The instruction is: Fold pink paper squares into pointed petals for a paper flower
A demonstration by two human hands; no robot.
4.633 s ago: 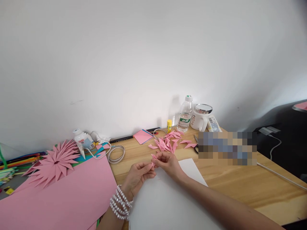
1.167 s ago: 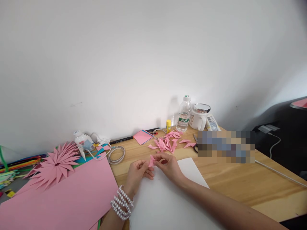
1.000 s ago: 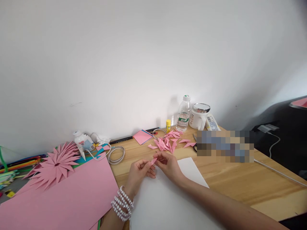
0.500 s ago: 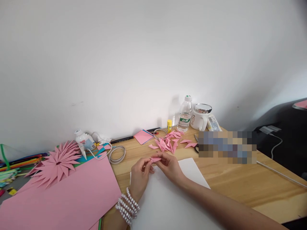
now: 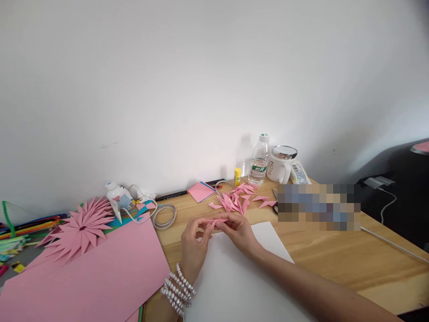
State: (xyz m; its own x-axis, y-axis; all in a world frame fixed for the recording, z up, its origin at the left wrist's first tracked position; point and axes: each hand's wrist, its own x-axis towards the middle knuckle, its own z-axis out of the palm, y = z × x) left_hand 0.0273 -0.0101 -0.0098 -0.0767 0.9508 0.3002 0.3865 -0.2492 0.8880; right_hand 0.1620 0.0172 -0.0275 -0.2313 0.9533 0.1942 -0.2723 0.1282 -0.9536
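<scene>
Between my two hands is a small folded pink paper piece [image 5: 217, 221], pinched at both ends above white paper [image 5: 241, 277]. My left hand [image 5: 196, 239], with a pearl bracelet [image 5: 177, 290] at its wrist, grips the left end in closed fingers. The thumb and fingers of my right hand [image 5: 239, 232] close on the right end. My fingers cover much of the piece. Just beyond them lies a pile of similar folded pink pieces [image 5: 234, 199] on the wooden table [image 5: 335, 259].
At left, a pink paper pinwheel-like ring [image 5: 82, 228] rests by large pink sheets [image 5: 100, 277]. A white bottle [image 5: 119, 197] and coiled cable [image 5: 164, 217] lie behind. Along the wall stand a glue stick [image 5: 237, 177], water bottle [image 5: 258, 163] and mug [image 5: 280, 167]. Scissors [image 5: 275, 206] sit right.
The pink piece has turned slightly in my fingers and looks flatter. My left fingers have shifted a little on it; both hands stay over the white paper.
</scene>
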